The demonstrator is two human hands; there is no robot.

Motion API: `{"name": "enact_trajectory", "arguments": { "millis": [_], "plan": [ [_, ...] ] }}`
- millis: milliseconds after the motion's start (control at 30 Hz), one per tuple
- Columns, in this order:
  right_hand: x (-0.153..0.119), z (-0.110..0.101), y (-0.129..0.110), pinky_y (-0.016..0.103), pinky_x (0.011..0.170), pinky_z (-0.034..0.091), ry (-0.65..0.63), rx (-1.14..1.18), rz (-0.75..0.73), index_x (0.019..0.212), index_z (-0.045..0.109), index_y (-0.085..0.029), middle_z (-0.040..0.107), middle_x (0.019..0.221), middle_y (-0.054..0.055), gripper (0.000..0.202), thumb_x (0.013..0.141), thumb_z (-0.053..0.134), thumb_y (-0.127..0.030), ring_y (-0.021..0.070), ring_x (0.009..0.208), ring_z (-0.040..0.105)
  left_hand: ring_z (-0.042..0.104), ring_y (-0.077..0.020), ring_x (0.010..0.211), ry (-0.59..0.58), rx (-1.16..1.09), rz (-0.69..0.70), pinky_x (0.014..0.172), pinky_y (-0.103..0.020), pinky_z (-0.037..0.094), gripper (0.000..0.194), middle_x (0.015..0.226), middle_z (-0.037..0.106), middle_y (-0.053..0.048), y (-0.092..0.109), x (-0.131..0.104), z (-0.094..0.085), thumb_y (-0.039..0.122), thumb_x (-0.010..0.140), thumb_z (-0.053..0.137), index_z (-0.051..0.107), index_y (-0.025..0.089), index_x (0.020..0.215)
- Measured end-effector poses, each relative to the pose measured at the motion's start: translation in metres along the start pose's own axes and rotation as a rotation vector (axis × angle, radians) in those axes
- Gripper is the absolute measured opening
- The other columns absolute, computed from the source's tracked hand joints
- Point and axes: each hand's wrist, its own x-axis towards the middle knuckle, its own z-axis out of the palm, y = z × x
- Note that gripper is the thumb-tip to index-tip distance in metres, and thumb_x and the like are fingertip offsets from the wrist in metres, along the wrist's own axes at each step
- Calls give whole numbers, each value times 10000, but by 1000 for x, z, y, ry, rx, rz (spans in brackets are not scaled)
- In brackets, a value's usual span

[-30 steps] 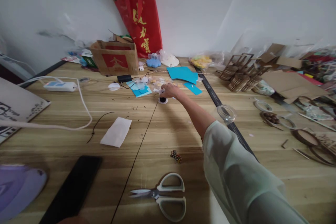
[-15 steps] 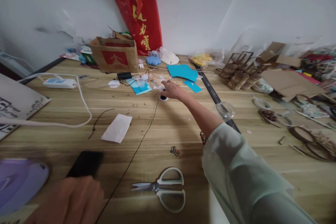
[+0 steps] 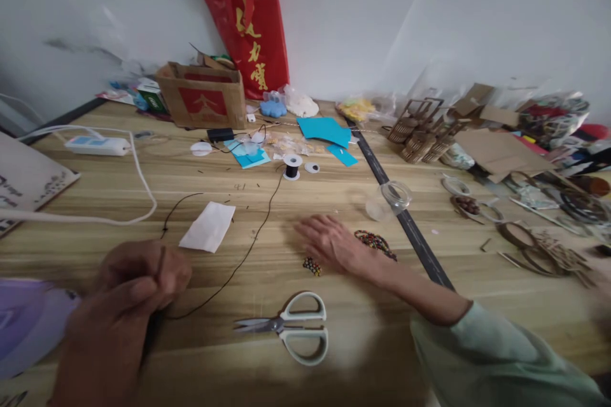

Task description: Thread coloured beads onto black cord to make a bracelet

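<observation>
My left hand (image 3: 136, 286) is raised at the lower left, its fingers pinched on a thin black cord (image 3: 255, 240). The cord runs across the table to a white spool (image 3: 292, 167) wound with black thread, standing upright. My right hand (image 3: 329, 238), slightly smeared by motion, hovers with fingers stretched out and nothing visible in them. Just below it lies a small cluster of colourful beads (image 3: 313, 266). A beaded string (image 3: 375, 243) rests beyond its wrist. Scissors (image 3: 281, 325) with pale handles lie in front, blades to the left.
White paper (image 3: 208, 226) and a short black cord piece (image 3: 177, 211) lie left of the middle. A purple object (image 3: 31, 327) sits at the left edge. Clear round containers (image 3: 395, 196) stand right. Behind are a cardboard box (image 3: 203, 98), blue paper (image 3: 324, 131) and small woven baskets (image 3: 420, 140).
My right hand has left the spool and come back near the beads. My left hand has risen and turned, with the cord in it. The spool now shows fully.
</observation>
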Motion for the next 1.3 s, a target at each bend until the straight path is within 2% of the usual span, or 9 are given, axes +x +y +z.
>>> {"name": "enact_trajectory", "arguments": {
  "millis": [100,167,267,333,433,567,700,833,1300],
  "plan": [
    [-24,29,-10,443,1097,315,-18,106,-59,1436,337,-243,375,1478,85,451,992,389,-298,231,1367,311,292,-28,308,-202,20,-175,337,-156,164,276,384,420,59,-3,31,22,412,685,711,595,183,585],
    [-32,44,-13,457,1135,257,-20,139,-71,1469,274,-248,287,1529,77,482,999,366,-307,225,1423,204,303,-30,319,-317,112,-260,356,-153,205,235,370,403,80,-6,41,40,383,755,662,610,179,653],
    [-35,58,-13,483,1149,217,-28,155,-88,1472,271,-246,238,1550,67,483,1000,361,-293,226,1445,142,435,-65,421,-512,182,-268,447,-178,348,239,453,499,56,-18,48,69,362,782,618,584,159,660],
    [-34,62,-13,494,1150,208,-29,155,-108,1457,308,-238,244,1548,69,477,991,390,-293,229,1448,137,470,-82,461,-620,206,-292,477,-192,367,246,488,532,40,-34,50,86,368,776,609,563,152,666],
    [-32,65,-13,503,1148,212,-9,156,-117,1425,365,-241,285,1533,75,461,974,438,-295,227,1445,156,470,-88,483,-688,235,-289,486,-200,363,261,531,548,24,-66,53,104,370,799,568,541,149,662],
    [-29,66,-14,516,1142,229,9,148,-104,1430,355,-224,317,1517,85,467,972,430,-274,239,1438,184,466,-93,510,-596,289,-201,499,-203,356,246,553,536,21,-101,57,113,334,818,538,541,148,657],
    [-24,69,-13,519,1135,243,20,139,-83,1416,381,-196,336,1506,105,448,975,412,-270,251,1433,200,455,-94,520,-483,272,-190,510,-205,347,263,562,511,30,-116,57,115,351,828,523,528,153,655],
    [-16,71,-7,499,1147,225,48,155,-108,1395,410,-192,328,1512,90,434,966,431,-254,228,1438,189,433,-97,501,-435,242,-244,475,-199,321,265,548,491,40,-121,56,116,383,824,518,510,166,672],
    [-2,73,0,416,1163,234,60,218,-141,1385,413,-156,366,1489,116,410,982,404,-232,175,1436,203,385,-98,473,-373,294,-249,446,-208,301,299,550,471,34,-118,59,121,434,803,499,502,169,664]
  ]
}}
